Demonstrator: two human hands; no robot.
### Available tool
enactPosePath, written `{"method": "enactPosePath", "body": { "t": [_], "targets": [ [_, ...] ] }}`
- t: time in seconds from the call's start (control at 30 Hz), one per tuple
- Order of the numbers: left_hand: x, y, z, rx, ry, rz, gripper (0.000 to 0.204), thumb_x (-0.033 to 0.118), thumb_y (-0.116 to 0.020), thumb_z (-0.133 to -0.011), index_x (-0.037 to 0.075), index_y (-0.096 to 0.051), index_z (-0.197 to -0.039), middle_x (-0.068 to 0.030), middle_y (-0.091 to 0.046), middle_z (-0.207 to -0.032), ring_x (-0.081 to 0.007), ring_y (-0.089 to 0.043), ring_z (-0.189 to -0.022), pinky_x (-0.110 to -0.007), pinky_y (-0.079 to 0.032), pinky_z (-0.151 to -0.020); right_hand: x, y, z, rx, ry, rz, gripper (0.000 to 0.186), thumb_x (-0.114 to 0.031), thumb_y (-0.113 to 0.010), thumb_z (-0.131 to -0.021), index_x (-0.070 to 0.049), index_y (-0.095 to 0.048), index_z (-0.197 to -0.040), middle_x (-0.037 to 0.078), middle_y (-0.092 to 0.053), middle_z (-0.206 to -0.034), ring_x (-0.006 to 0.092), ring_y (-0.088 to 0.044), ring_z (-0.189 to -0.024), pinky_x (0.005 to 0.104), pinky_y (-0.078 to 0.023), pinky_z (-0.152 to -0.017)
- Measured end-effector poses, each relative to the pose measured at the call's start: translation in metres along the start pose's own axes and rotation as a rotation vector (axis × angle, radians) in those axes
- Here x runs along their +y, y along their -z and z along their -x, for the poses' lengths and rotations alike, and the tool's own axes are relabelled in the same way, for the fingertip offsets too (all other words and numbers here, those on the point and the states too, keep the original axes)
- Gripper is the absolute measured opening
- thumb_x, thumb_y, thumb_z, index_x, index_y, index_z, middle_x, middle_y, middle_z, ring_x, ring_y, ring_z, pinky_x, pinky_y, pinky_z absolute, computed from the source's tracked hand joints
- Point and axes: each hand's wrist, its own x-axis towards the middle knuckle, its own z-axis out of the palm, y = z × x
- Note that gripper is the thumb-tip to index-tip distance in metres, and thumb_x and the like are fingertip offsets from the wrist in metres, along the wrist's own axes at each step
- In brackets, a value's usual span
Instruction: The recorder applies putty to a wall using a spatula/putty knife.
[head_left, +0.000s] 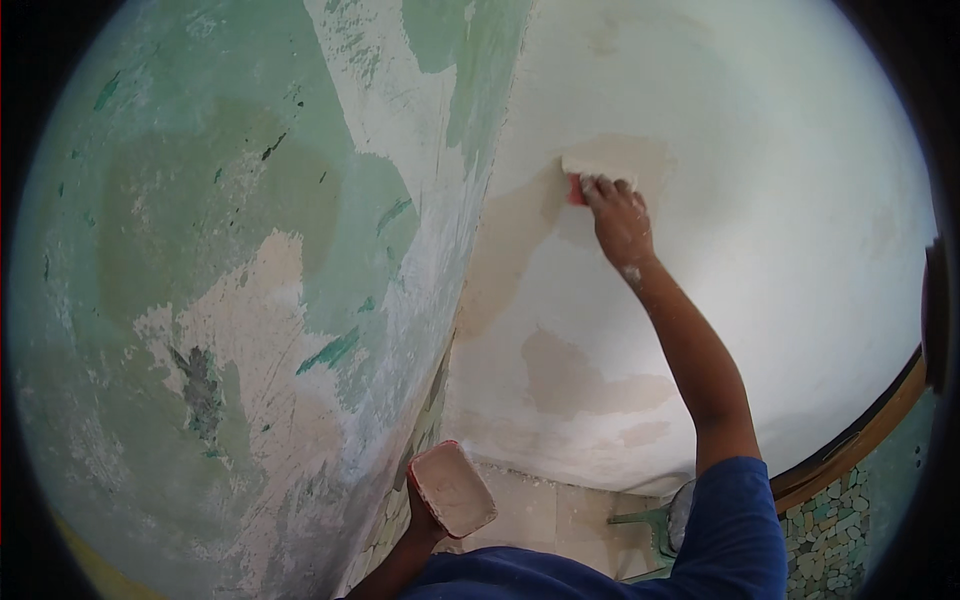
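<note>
My right hand point(622, 215), smeared with white paste, is closed on a red putty spreader point(576, 190). The spreader's edge meets the pale wall point(560, 275) near a damp-looking beige patch point(640, 158) of filler. Low in the view, my left hand point(424, 518) grips the side of a red-rimmed rectangular tub point(413, 473). Smooth beige wall putty point(455, 490) fills much of the tub. Its fingers are partly hidden behind the tub.
On the left stands a green wall point(220, 180) with peeling paint and white patches, meeting the pale wall in a corner. A green stool point(655, 525) is by my right side, over the tiled floor point(550, 515). A wooden edge point(850, 430) curves at the right.
</note>
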Motion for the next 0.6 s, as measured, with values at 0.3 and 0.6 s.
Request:
{"method": "enactPosePath", "body": {
  "t": [0.3,0.6],
  "targets": [
    [0.007,-0.008,-0.001,-0.002,0.017,-0.040,0.066,0.071,-0.033,-0.083,0.024,-0.050,-0.127,-0.0012,-0.057,-0.117,-0.0232,-0.057,-0.107,-0.050,-0.045,-0.091,-0.045,-0.008,0.060,-0.696,0.126,-0.183,0.033,-0.006,-0.045,-0.084,-0.008,-0.055,-0.116,0.010,-0.057,-0.112,0.0271,-0.052,-0.106,0.0428,-0.043,-0.087],
    [0.006,0.010,-0.005,-0.012,0.028,0.004,0.066,0.071,-0.033,-0.084,0.023,-0.049,-0.128,-0.0018,-0.057,-0.118,-0.0238,-0.056,-0.108,-0.050,-0.045,-0.092,0.016,0.015,-0.013,0.087,-0.114,0.071,0.040,-0.006,-0.047,-0.083,-0.010,-0.055,-0.122,0.008,-0.055,-0.120,0.0277,-0.050,-0.107,0.0425,-0.042,-0.083]
  ]
}}
